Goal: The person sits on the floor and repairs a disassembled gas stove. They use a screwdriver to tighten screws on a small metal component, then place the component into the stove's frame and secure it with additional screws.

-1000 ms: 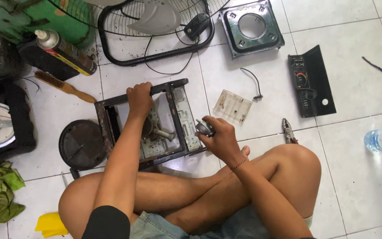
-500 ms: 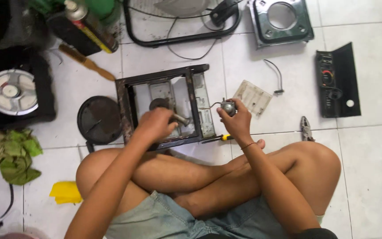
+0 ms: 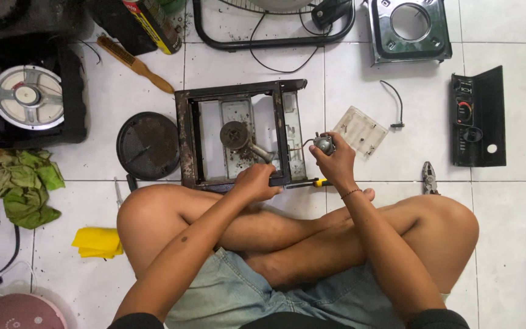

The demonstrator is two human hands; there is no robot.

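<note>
I sit cross-legged on a white tiled floor with a rusty black stove frame point(image 3: 185, 134) in front of my knees. My left hand point(image 3: 255, 181) grips the near edge of that frame. My right hand point(image 3: 335, 159) holds a small grey valve part point(image 3: 323, 144) just right of the frame, with a thin wire running from it into the frame. Inside the frame lies a round burner piece on a pipe point(image 3: 238, 136). A screwdriver with a yellow handle point(image 3: 312, 183) lies on the floor under my right wrist.
A round black burner plate point(image 3: 148, 145) lies left of the frame. A clear plastic piece point(image 3: 360, 131), black control panel point(image 3: 477, 119), pliers point(image 3: 430, 178), stove top cover point(image 3: 409, 27), fan base point(image 3: 275, 24), wooden brush point(image 3: 135, 63), green rag point(image 3: 22, 183) and yellow cloth point(image 3: 97, 242) lie around.
My left hand has come back from the frame's far edge, past the burner, to its near edge. My right hand keeps the valve part beside the frame.
</note>
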